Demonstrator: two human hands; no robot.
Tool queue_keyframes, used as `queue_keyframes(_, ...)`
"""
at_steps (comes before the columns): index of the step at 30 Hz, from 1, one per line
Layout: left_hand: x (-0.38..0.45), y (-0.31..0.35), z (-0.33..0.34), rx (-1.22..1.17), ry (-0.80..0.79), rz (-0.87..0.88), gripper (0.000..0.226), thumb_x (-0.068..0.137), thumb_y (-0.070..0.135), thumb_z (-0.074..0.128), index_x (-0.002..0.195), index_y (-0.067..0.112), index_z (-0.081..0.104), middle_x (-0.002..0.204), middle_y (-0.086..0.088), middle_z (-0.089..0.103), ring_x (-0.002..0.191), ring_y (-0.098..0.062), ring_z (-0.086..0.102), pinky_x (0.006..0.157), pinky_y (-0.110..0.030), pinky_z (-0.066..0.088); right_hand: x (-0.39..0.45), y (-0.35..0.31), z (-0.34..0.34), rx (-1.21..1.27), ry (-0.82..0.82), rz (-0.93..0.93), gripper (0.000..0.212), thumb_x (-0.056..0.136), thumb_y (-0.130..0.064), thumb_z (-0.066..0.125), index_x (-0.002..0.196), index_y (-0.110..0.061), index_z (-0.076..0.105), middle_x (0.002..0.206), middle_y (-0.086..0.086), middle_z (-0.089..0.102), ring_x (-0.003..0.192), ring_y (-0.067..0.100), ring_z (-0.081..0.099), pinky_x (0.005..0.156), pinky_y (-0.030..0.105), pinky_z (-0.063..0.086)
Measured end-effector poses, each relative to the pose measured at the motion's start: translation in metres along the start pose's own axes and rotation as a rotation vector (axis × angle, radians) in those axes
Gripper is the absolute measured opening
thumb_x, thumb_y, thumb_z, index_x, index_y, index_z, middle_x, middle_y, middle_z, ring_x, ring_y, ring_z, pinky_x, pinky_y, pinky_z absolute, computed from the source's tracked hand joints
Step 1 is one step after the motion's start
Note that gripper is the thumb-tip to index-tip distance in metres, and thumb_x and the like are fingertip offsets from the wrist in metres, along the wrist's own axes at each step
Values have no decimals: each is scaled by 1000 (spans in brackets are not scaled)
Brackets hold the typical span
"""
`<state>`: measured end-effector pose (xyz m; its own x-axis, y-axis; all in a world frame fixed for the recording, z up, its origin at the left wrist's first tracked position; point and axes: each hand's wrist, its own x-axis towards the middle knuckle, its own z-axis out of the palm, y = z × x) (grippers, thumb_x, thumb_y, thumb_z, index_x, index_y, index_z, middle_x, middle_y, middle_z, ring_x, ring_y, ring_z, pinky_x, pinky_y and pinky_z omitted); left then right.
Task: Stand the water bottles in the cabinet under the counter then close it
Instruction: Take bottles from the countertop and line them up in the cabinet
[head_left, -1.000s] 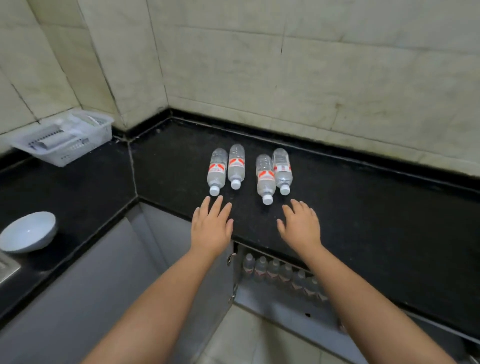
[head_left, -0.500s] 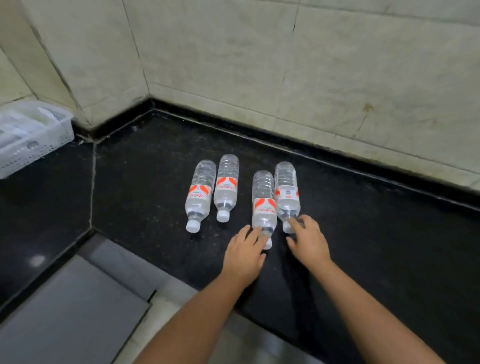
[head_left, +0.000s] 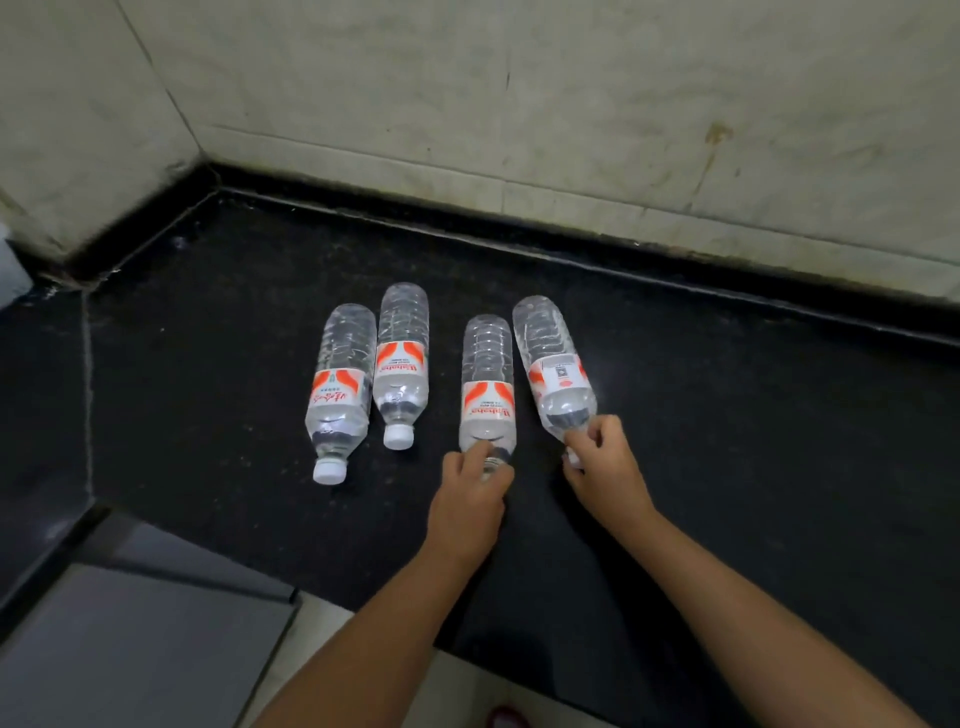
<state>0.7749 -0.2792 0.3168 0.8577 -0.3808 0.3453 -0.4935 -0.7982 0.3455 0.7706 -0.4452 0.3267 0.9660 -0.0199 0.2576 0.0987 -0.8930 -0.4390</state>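
Observation:
Several clear water bottles with orange and white labels lie on the black counter (head_left: 753, 426), caps toward me. My left hand (head_left: 470, 499) grips the neck of the third bottle (head_left: 487, 384). My right hand (head_left: 605, 462) holds the neck of the rightmost bottle (head_left: 553, 364), which is angled with its base to the far left. Two more bottles lie to the left: the leftmost bottle (head_left: 340, 389) and the second bottle (head_left: 401, 364), side by side and untouched. The cabinet under the counter is hidden from view.
Pale tiled walls (head_left: 519, 104) meet at a corner behind the counter. A grey cabinet door (head_left: 130, 639) stands open at the lower left, over a light floor (head_left: 311, 649). A white object's edge (head_left: 8, 270) shows at the far left.
My view has moved closer and down onto the counter. Both hands went from reaching toward the two right bottles to closing around their necks, and the rightmost bottle has swung to an angle.

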Motion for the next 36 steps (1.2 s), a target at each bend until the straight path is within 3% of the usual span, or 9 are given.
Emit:
queue_keyframes(4, 5, 14, -43, -49, -10, 55, 46, 45, -11, 77, 84, 10, 62, 100, -2, 43, 79, -23, 34, 47, -28, 54, -13, -20, -41, 13, 22, 60, 26, 60, 15, 69, 73, 2, 51, 80, 25, 53, 63, 31, 49, 47, 33, 45)
queue_keyframes(6, 4, 33, -75, -53, -91, -25, 34, 68, -7, 67, 100, 3, 65, 115, -8, 48, 99, -30, 41, 73, -38, 56, -22, -40, -71, -1, 10, 35, 16, 59, 13, 66, 70, 5, 58, 80, 27, 55, 66, 38, 56, 51, 31, 44)
queue_keyframes(8, -5, 51, -107, -25, -156, -99, 30, 81, -2, 56, 109, 3, 61, 123, -13, 47, 112, -33, 42, 90, -38, 45, -36, -62, -104, -4, 73, -11, 10, 66, 3, 59, 74, 5, 66, 79, 28, 57, 69, 40, 60, 59, 29, 45)
queue_keyframes(10, -21, 65, -135, -15, -156, -73, 29, 82, -4, 54, 109, 4, 61, 122, -16, 48, 112, -34, 45, 90, -38, 41, -54, -88, -138, -31, 127, 35, 23, 76, -2, 55, 94, 2, 69, 97, 27, 58, 90, 38, 60, 74, 31, 49)
queue_keyframes(13, -51, 80, -176, -50, -184, -47, 31, 81, 0, 58, 111, 6, 62, 120, -17, 51, 112, -35, 50, 91, -36, 43, -93, -119, -178, -147, -58, 186, 32, 82, -9, 60, 114, -9, 63, 116, 19, 55, 112, 33, 52, 91, 32, 43)
queue_keyframes(17, -104, 106, -213, -84, -254, 4, 26, 80, 10, 60, 105, 5, 62, 112, -21, 58, 107, -36, 55, 87, -34, 46, -174, -148, -207, -206, -175, 244, 32, 85, -18, 62, 117, -13, 59, 120, 16, 55, 111, 34, 53, 91, 34, 44)
queue_keyframes(23, -189, 145, -217, -121, -494, 157, 32, 85, 20, 61, 115, 9, 56, 115, -18, 58, 112, -32, 52, 88, -31, 41, -292, -161, -240, -200, -265, 276, 32, 88, -26, 61, 118, -14, 57, 114, 10, 55, 109, 28, 54, 91, 33, 42)
queue_keyframes(31, -239, 184, -164, -148, -698, 169, 34, 84, 19, 63, 116, 11, 54, 120, -10, 55, 110, -26, 53, 87, -29, 42, -371, -117, -221, -151, -449, 240, 26, 85, -16, 64, 110, -11, 60, 117, 7, 53, 111, 22, 51, 92, 28, 42)
queue_keyframes(36, -241, 207, -100, -91, -785, 140, 31, 84, 12, 59, 115, 8, 54, 122, -13, 54, 115, -28, 50, 92, -31, 41, -380, -64, -191, -130, -510, 316, 35, 87, -19, 59, 122, -16, 57, 122, 11, 51, 115, 27, 51, 95, 31, 42)
